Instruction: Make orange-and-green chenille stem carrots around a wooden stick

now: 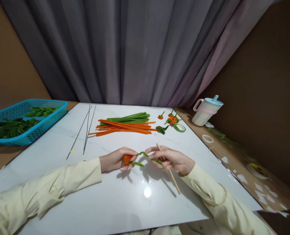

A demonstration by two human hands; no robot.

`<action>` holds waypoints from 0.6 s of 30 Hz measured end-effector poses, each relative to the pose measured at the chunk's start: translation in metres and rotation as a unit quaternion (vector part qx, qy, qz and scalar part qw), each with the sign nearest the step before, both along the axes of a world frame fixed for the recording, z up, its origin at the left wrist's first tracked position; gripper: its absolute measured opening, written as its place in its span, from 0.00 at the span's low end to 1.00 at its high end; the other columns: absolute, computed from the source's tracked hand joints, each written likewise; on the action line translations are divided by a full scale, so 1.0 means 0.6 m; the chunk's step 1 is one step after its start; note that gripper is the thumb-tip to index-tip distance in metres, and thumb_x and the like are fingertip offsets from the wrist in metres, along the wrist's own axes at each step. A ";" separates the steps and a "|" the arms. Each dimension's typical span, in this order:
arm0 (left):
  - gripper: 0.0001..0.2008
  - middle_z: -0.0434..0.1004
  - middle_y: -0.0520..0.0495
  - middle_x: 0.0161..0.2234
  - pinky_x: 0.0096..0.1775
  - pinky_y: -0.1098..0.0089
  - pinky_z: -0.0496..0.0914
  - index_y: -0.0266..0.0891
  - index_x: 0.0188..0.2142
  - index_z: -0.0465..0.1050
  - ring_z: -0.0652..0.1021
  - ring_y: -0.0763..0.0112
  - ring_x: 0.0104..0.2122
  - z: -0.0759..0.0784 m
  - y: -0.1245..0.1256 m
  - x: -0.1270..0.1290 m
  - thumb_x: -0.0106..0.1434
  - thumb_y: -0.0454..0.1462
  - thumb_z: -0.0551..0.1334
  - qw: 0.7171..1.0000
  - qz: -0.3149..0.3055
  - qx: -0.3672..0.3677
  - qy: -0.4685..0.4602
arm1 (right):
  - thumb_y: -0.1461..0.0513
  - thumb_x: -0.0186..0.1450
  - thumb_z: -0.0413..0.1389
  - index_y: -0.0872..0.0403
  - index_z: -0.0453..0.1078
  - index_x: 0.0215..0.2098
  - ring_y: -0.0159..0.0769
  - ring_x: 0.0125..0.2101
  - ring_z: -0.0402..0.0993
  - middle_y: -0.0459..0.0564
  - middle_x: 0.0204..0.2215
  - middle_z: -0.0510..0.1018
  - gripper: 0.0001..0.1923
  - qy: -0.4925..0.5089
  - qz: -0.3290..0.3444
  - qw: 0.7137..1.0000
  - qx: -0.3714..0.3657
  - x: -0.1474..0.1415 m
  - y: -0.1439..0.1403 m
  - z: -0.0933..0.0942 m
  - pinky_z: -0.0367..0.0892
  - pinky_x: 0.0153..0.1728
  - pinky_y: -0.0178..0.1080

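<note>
My left hand point(116, 159) pinches a small orange pipe-cleaner flower point(128, 159), its coiled head against the fingers. From it a green pipe cleaner point(142, 153) runs in a wavy line across to my right hand, and another green end sticks out below. My right hand point(171, 158) is closed on that green stem with the fingertips, while a thin wooden stick point(174, 182) also rests in its grip, slanting down to the right. Both hands are above the white tabletop, a short gap apart.
Bundled green pipe cleaners point(130, 118) and orange ones point(125, 127) lie behind my hands. Finished orange flowers point(173, 120) and green tape point(179, 128) sit back right. Thin wires point(86, 130) lie left, beside a blue basket point(49, 120). A cup point(206, 111) stands at right.
</note>
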State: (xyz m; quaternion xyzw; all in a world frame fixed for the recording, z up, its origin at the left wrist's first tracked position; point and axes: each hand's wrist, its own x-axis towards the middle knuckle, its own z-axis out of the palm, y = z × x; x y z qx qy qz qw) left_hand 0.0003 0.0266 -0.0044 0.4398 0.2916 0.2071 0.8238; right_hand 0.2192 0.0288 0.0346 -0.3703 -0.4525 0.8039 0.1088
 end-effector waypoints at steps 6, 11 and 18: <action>0.13 0.63 0.51 0.13 0.13 0.76 0.52 0.34 0.19 0.63 0.65 0.77 0.10 -0.008 0.008 -0.005 0.56 0.38 0.57 0.999 0.002 -0.032 -0.010 | 0.58 0.56 0.60 0.57 0.63 0.40 0.18 0.11 0.43 0.42 0.18 0.72 0.17 -0.038 0.016 0.991 0.128 0.001 -0.003 0.004 0.37 0.11 0.27; 0.13 0.58 0.53 0.10 0.12 0.77 0.50 0.35 0.17 0.61 0.60 0.79 0.08 -0.011 0.010 -0.007 0.54 0.38 0.57 0.998 -0.020 -0.058 -0.019 | 0.58 0.57 0.59 0.60 0.69 0.41 0.19 0.12 0.46 0.43 0.19 0.72 0.16 -0.062 0.085 0.973 0.204 0.010 0.001 -0.004 0.41 0.13 0.28; 0.13 0.53 0.54 0.08 0.10 0.78 0.50 0.36 0.14 0.59 0.55 0.80 0.09 -0.005 0.011 -0.009 0.51 0.37 0.58 0.996 -0.018 -0.086 -0.030 | 0.59 0.59 0.58 0.58 0.72 0.39 0.20 0.15 0.55 0.46 0.25 0.74 0.12 -0.212 0.040 0.897 0.386 0.005 0.025 0.063 0.49 0.13 0.27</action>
